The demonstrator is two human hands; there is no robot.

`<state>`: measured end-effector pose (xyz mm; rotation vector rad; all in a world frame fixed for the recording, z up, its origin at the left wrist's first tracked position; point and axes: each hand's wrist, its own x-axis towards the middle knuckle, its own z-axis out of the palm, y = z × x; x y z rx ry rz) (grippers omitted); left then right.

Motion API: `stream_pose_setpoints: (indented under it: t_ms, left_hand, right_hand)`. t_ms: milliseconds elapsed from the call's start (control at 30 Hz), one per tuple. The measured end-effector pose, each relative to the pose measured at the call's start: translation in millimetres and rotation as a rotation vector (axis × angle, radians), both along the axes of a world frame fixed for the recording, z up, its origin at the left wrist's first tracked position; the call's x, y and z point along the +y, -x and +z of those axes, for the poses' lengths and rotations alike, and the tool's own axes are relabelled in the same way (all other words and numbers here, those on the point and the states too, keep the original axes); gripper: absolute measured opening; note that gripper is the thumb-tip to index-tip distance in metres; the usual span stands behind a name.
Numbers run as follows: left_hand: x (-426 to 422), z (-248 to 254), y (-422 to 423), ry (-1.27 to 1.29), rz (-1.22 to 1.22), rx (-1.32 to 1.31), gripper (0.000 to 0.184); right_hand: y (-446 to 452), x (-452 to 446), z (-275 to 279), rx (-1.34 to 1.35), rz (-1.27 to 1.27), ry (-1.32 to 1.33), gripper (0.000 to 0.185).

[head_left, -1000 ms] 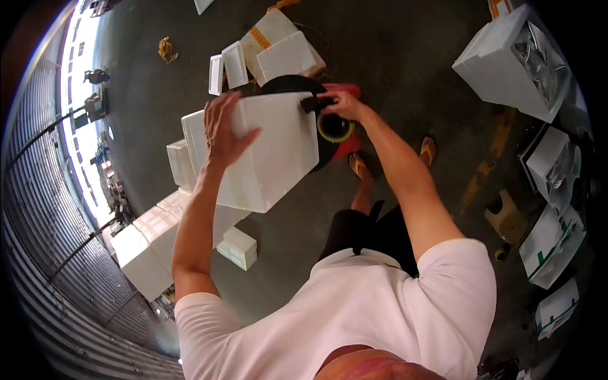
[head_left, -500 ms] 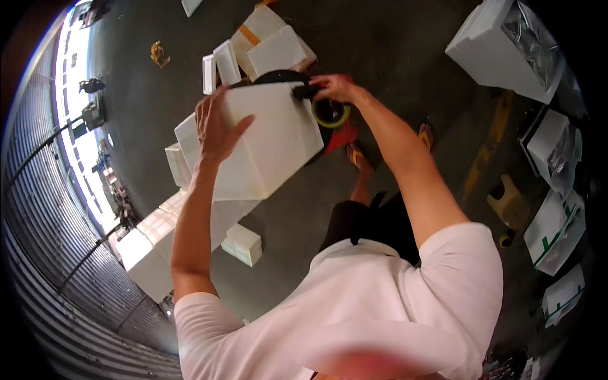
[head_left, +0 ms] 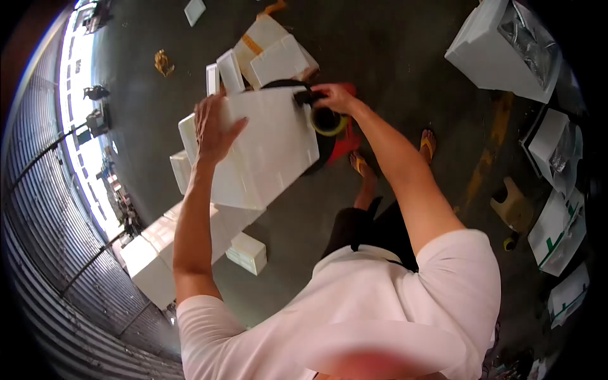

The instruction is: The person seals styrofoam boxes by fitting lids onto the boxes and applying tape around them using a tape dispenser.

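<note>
Grey, smooth concrete floor (head_left: 301, 231) spreads beneath everything, with ribbed metal sheeting (head_left: 38, 234) curving along the left side. Before the person sits a large white foam box (head_left: 269, 149), blocky, flat-faced and slightly glossy, above a dark, rounded support (head_left: 326, 149) with red parts (head_left: 345, 147) beside it. Near its far left edge lies the left hand (head_left: 214, 130), open, fingers extended and thumb spread wide, pressed on the smooth face and gripping nothing. The right hand (head_left: 335, 98) has its fingers curled around a black tape dispenser (head_left: 304, 97) at the box's right edge; its round tape roll (head_left: 327, 132) shows a yellowish rim. Whether the dispenser touches the foam, I cannot tell. Beyond the box lie thin, rectangular white slabs (head_left: 230, 71); nearer, a small pale block (head_left: 248, 254). Far right stands another white box (head_left: 472, 60) with crinkled silvery film (head_left: 525, 41).
</note>
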<state>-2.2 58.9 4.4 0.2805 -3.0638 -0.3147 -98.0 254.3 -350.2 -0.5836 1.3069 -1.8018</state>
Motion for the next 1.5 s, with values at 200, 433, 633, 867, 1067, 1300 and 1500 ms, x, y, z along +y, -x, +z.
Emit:
stream_pose_setpoints:
  t_ms: [200,433,633,867,1067,1300,1500]
  left_hand:
    - [-46.3,-14.9,-3.6,0.095,0.573,-0.043,0.063]
    - [-58.4,-9.1,-4.0,0.032,0.821,0.016,0.068]
    - [2.9,-6.3,7.7,0.118,0.043,0.059,0.057]
    - [53.9,24.0,2.1,-0.005,-0.357,-0.100,0.065]
    - [61.1,27.4,-13.8,-0.051,-0.547,-0.216,0.070]
    - [58.0,26.7,-18.7,-0.085,-0.643,-0.257,0.066]
    - [56.0,25.5,-18.7,-0.096,-0.627,-0.260,0.066]
  right_hand:
    - [-67.1,131.6,50.4,0.064,0.713,-0.155,0.060]
    - [-99.4,244.3,91.8,-0.419,-0.086,-0.477,0.057]
    - [-61.9,243.8,87.3,-0.905,-0.530,-0.420,0.061]
    - [-19.5,222.0,119.9,-0.696,-0.415,-0.430,0.057]
    - [15.8,164.9,89.0,-0.325,-0.150,-0.262,0.051]
    - [34.5,93.3,79.9,0.161,0.185,-0.244,0.050]
    - [18.2,88.1,65.7,0.164,0.477,-0.253,0.058]
